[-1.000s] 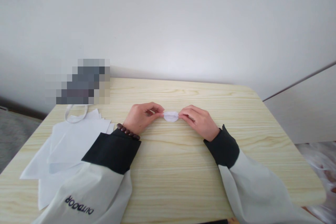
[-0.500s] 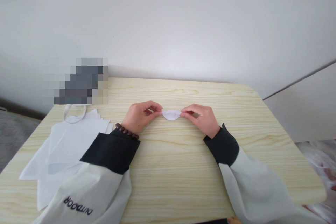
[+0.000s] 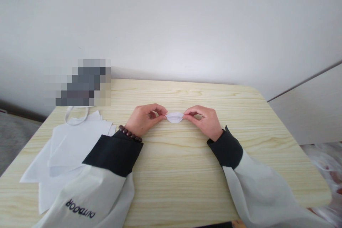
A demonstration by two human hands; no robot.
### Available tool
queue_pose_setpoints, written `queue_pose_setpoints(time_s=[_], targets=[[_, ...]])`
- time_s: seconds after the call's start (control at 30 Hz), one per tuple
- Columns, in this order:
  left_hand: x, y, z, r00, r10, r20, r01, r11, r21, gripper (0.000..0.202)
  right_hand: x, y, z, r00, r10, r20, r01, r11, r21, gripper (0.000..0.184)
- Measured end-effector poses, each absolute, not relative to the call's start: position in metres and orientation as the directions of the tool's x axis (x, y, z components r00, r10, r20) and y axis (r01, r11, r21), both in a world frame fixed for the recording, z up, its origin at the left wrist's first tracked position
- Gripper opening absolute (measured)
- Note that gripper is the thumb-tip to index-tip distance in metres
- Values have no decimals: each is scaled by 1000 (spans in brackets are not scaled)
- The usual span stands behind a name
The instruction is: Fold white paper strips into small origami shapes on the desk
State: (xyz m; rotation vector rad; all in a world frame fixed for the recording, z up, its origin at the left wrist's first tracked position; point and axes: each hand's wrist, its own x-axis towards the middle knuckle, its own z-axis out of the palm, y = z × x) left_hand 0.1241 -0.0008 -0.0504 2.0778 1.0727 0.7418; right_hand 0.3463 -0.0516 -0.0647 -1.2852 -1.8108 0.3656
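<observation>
Between my hands is a small folded piece of white paper [image 3: 175, 117], lens-shaped, with a crease along its middle. My left hand [image 3: 145, 119] pinches its left tip between thumb and fingers. At the opposite tip, my right hand [image 3: 201, 119] holds the paper in a similar pinch. Both hands are low over the wood-grain table [image 3: 176, 185]; whether the paper touches the tabletop I cannot tell. Dark beads circle my left wrist.
Several white paper sheets [image 3: 69, 146] lie loosely stacked at the left, partly under my left sleeve. A white loop [image 3: 77, 123] rests on their far edge, below a pixelated dark object [image 3: 81, 83]. A white wall [image 3: 187, 25] rises behind the table.
The paper's upper edge has gone from nearly flat to bulging outward, and a crease now shows along its middle. My hands have drawn slightly closer together, both still pinching it.
</observation>
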Motion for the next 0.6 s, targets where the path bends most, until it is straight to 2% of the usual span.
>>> queue_pose_setpoints(time_s=[0.27,0.6], targets=[[122,1,-50,480,861,168,489,-422,763,24,354,-50,-68,-127,912,390,499,398,-770,11],[124,-1,-49,481,858,182,483,-432,761,21,348,-52,-63,-161,874,459,608,454,-651,10]])
